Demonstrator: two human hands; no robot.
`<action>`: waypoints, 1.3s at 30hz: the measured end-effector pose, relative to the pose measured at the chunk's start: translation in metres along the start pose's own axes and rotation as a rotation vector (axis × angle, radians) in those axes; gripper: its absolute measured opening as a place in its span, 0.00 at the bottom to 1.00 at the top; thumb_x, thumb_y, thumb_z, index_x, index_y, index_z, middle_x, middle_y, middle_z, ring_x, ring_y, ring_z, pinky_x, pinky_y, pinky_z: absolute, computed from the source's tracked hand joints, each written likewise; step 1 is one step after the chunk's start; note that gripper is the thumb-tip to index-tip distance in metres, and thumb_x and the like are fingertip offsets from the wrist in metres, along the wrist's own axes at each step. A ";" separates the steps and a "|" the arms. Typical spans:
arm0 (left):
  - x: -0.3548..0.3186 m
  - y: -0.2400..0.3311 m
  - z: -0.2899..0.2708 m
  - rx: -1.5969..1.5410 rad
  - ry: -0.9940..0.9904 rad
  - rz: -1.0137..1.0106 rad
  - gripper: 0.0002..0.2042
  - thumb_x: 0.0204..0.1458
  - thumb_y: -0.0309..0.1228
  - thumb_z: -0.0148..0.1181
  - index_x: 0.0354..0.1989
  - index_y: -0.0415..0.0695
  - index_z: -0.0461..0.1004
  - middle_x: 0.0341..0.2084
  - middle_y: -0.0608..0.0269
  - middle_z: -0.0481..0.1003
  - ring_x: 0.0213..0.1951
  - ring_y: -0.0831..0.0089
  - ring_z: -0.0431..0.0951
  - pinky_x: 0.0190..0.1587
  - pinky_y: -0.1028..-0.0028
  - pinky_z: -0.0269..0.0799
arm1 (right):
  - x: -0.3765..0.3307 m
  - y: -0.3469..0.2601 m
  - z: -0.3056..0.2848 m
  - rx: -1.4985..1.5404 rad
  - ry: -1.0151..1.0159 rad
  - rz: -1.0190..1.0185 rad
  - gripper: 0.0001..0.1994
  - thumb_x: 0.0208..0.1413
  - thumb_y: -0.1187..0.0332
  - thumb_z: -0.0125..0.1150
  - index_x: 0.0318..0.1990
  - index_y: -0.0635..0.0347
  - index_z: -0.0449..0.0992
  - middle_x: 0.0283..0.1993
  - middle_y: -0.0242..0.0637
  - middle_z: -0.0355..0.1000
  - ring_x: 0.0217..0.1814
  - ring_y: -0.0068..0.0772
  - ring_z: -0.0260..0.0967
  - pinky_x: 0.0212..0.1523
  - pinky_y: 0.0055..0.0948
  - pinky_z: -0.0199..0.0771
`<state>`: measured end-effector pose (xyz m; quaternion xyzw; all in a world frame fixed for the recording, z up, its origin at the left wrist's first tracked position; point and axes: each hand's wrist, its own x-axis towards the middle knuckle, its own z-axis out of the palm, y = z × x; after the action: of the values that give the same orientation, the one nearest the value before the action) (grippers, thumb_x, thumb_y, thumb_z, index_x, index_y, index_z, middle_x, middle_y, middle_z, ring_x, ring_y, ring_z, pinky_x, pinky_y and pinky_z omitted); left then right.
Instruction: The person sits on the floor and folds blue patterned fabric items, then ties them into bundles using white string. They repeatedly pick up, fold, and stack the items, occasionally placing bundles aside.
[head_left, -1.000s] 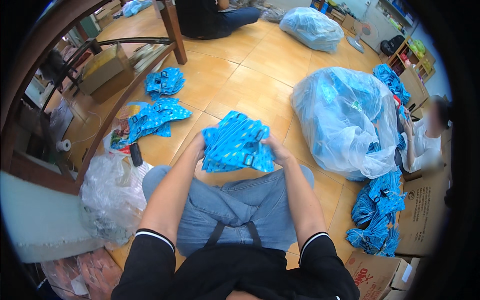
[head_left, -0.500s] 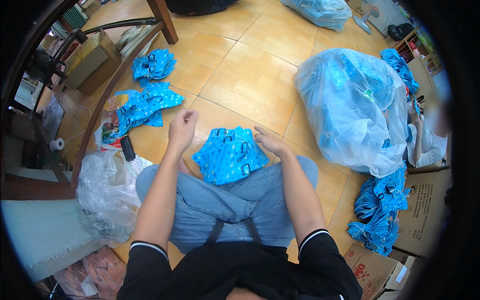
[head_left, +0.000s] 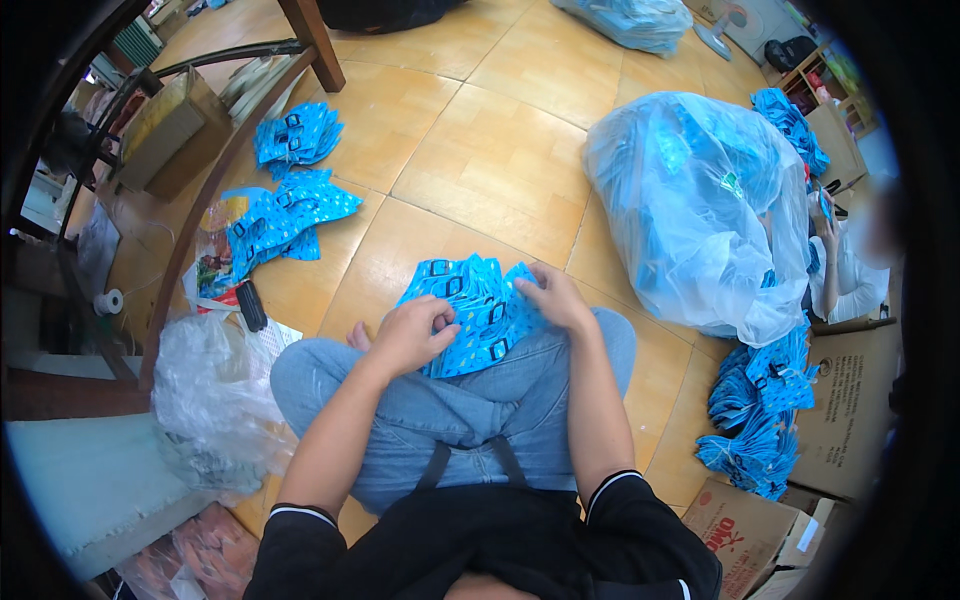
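From where I stood, I saw the person seated on the tiled floor, with the blue pile lying at the front of the crossed legs, partly upon the jeans. The pile consisted of many flat patterned pieces, fanned a little one over another, and several dark buckles showed on its upper side.

The left hand rested at the near left side of the pile, its fingers curled and its thumb near to them; I could not tell whether anything was caught between them. The right hand was at the far right edge, where thumb and forefinger seemed to pinch the border of the pieces.

In my judgement, the step in hand was loosening or arranging the pieces with the fingertips, rather than carrying the whole pile. The next move called, I believed, for the left hand to steady the lower pieces and for the right one to keep a light, exact pinch, because thin layers could easily slip or come together.

To the left lay an upper stack and a lower stack of similar blue pieces; to the right stood a big translucent bag, well apart from the pile.
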<state>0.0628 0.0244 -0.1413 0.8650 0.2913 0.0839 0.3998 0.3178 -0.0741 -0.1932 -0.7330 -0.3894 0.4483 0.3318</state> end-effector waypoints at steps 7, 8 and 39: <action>-0.004 0.009 -0.010 -0.544 0.231 -0.062 0.11 0.57 0.36 0.57 0.36 0.40 0.73 0.24 0.69 0.70 0.28 0.79 0.69 0.32 0.77 0.66 | -0.032 -0.045 -0.002 0.799 0.053 -0.164 0.10 0.63 0.62 0.53 0.42 0.59 0.71 0.34 0.25 0.72 0.34 0.13 0.66 0.38 0.18 0.68; -0.004 0.013 -0.014 -0.682 0.247 -0.157 0.10 0.58 0.35 0.55 0.37 0.39 0.73 0.24 0.71 0.69 0.29 0.82 0.67 0.32 0.79 0.65 | -0.039 -0.051 0.005 0.801 0.100 -0.204 0.11 0.63 0.62 0.53 0.42 0.60 0.71 0.35 0.26 0.72 0.35 0.13 0.66 0.38 0.17 0.68; -0.041 0.074 -0.014 -0.864 0.506 -0.056 0.11 0.63 0.33 0.49 0.33 0.39 0.72 0.24 0.75 0.66 0.27 0.89 0.60 0.29 0.84 0.58 | -0.116 -0.089 0.016 0.683 0.480 -0.451 0.12 0.62 0.64 0.55 0.43 0.66 0.72 0.35 0.29 0.73 0.35 0.13 0.66 0.35 0.15 0.67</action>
<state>0.0566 -0.0276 -0.0741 0.5647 0.3411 0.3933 0.6403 0.2442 -0.1300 -0.0786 -0.5620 -0.2814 0.2852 0.7236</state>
